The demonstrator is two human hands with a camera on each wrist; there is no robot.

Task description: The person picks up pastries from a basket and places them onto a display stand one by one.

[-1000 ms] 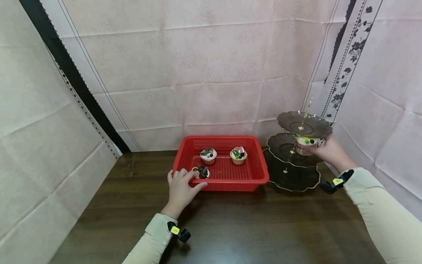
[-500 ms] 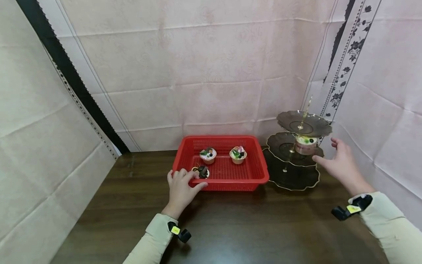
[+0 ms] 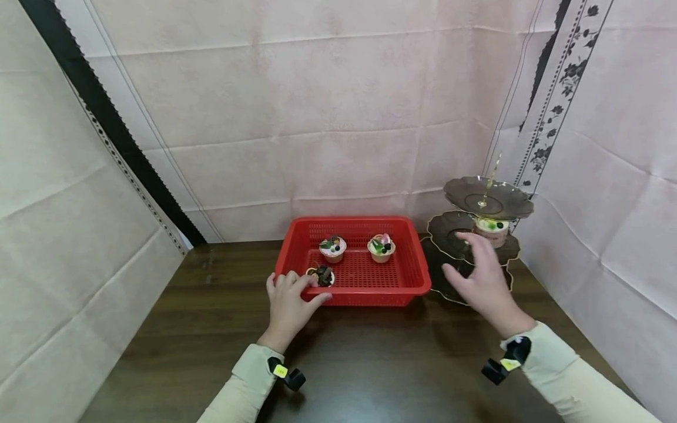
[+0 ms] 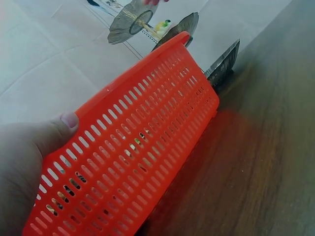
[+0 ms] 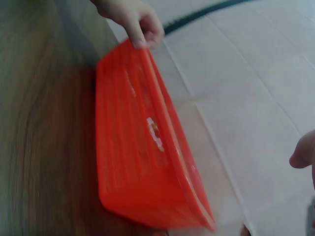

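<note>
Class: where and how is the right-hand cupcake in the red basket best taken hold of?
Probably by the sides of its cup, below the topping, coming from above: the cupcake stands upright, and the basket walls it in but is open on top.

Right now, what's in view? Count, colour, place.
Table: 1, brown, across the foreground.
Basket: 1, red, on table.
Pale cupcakes: 2, green-and-dark toppings, basket's far half.
Dark-topped cupcake: 1, blackish, basket's near left.
Tiered stand: 1, dark, gold-edged, right of basket.
Cake: 1, pinkish, white-topped, stand's middle tier.
Cloth backdrop: three sides, pale; left, back, right.
Edge strips: 2, black, backdrop's corners.
Wrist cameras: 2, black, on wrists.
Sleeves: 2, pale green, forearms.
Left hand: 1, gripping basket's near-left rim.
Right hand: 1, empty, before the stand.
</note>
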